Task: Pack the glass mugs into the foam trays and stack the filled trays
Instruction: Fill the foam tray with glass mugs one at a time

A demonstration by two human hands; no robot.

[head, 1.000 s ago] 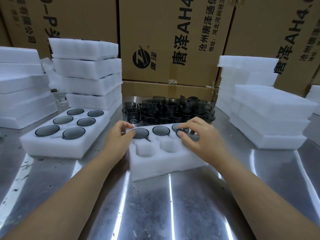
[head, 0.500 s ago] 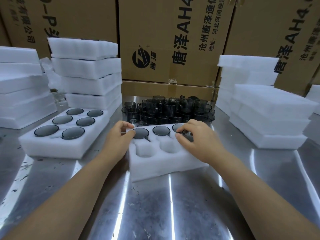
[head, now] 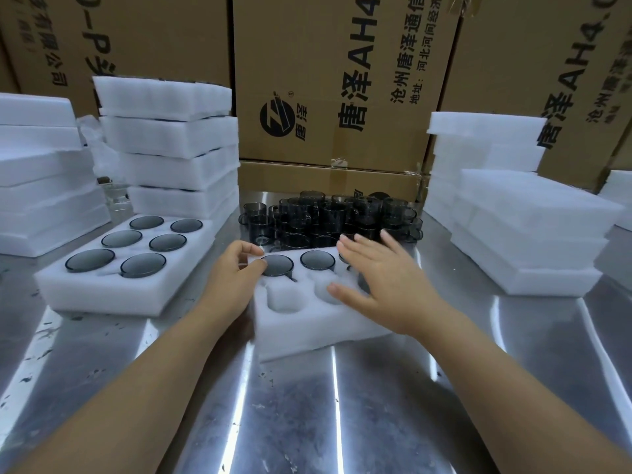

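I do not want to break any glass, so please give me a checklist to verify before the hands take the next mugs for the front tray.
1. Right hand free: open, holds nothing: ok.
2. Left hand grips front tray corner: ok.
3. Near pockets empty: two are, third hidden: cannot tell.
4. Far-row mugs seated: two are, third mostly hidden by right hand: cannot tell.
5. Loose mugs ready behind tray: ok.

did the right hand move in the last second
Yes: the right hand opened, its fingertips shifting from the back row of the foam tray toward the loose mugs behind it.
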